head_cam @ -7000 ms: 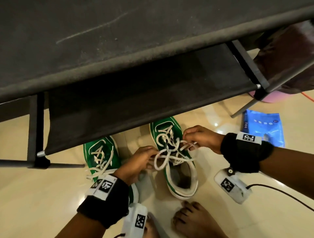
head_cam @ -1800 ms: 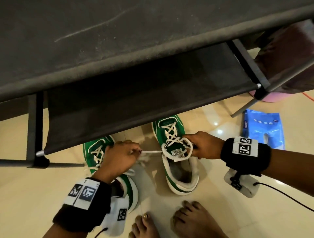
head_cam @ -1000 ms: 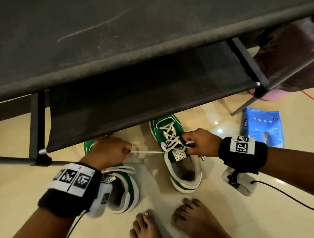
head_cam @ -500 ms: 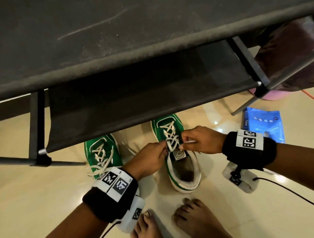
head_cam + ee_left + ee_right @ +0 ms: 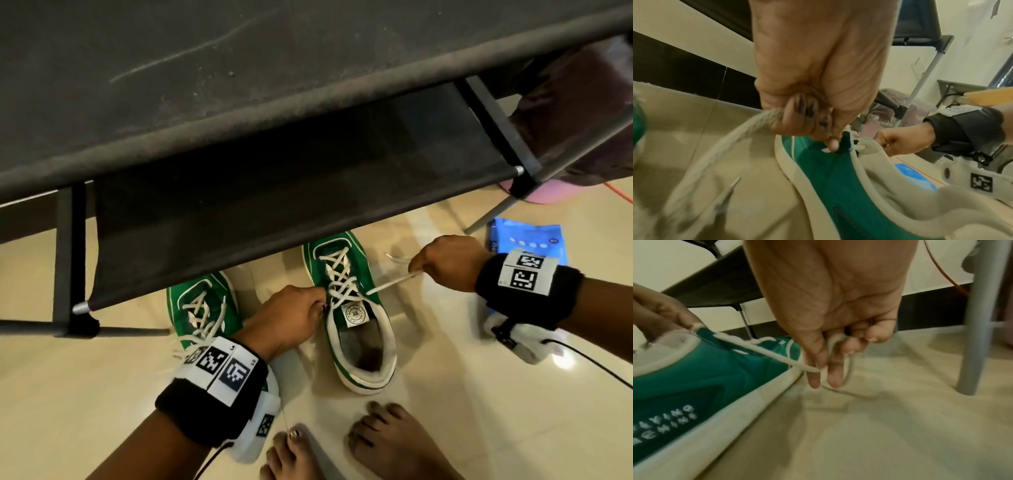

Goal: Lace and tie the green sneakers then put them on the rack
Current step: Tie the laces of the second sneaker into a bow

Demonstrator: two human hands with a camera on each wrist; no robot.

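Right hand: grip pinches lace end, drawn taut rightward.
Left hand: grip holds other lace beside right sneaker.
Left sneaker: floor, laces loose.

Dim warm light, floor glare (small spots), blurred wrist views

Two green sneakers on floor below black rack, my right hand pinching taut white lace, my left hand at eyelets, blue packet beyond.
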